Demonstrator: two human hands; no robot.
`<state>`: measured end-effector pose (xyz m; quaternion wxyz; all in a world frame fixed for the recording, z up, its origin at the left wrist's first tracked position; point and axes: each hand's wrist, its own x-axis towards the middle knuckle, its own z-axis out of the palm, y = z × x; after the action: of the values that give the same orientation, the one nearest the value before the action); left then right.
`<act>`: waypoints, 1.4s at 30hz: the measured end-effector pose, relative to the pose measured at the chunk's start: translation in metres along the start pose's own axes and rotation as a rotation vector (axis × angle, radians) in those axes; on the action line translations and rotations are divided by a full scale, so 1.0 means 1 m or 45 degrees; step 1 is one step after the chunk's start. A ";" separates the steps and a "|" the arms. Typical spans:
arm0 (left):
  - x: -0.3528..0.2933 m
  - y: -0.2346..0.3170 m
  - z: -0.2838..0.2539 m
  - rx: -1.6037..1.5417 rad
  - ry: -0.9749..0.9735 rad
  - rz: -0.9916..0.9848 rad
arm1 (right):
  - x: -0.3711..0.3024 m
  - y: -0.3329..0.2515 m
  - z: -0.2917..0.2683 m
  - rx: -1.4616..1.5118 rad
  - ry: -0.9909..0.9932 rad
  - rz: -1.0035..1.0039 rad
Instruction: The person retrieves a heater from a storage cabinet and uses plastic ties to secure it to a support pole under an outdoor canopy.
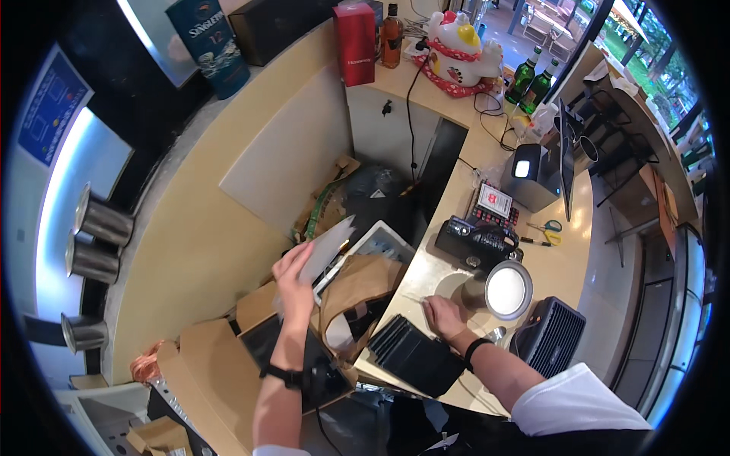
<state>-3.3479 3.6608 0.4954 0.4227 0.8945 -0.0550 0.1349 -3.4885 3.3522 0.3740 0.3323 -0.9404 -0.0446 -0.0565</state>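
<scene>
The left hand (293, 272) pinches pale sheets (322, 252) near a white bin (372, 230); the right hand (444, 315) curls on the counter (553, 262), holding what one cannot tell; handling sheets seems underway; moving them calls for steady pinching.

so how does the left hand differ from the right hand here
The left hand grips a pale flat sheet, while the right hand is at the counter, with any hold hard to make out. The left hand is out beyond the counter's edge; the right hand is between the black folders and the metal container. Both arms have a dark band at the wrist.
</scene>
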 end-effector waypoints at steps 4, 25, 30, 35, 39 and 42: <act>0.061 -0.025 0.086 -0.395 -0.280 0.085 | 0.004 0.001 -0.003 0.031 0.005 -0.013; 0.014 -0.073 0.191 0.177 -0.949 0.146 | -0.006 0.014 0.008 0.089 -0.006 0.038; 0.009 -0.012 0.090 0.130 -0.636 0.095 | -0.007 0.023 0.019 0.115 -0.025 0.022; -0.090 0.084 -0.023 -0.209 -0.225 -0.113 | 0.003 0.014 0.021 0.169 -0.045 -0.030; -0.202 0.178 -0.045 -0.245 -0.385 -0.196 | 0.002 0.033 0.006 0.160 -0.056 0.063; -0.278 0.224 -0.047 -0.356 -0.439 -0.445 | -0.011 0.005 -0.036 0.194 -0.026 0.184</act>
<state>-3.6711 3.5501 0.6093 0.5431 0.8332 0.0108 -0.1032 -3.5014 3.3257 0.3971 0.4054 -0.9138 0.0158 -0.0190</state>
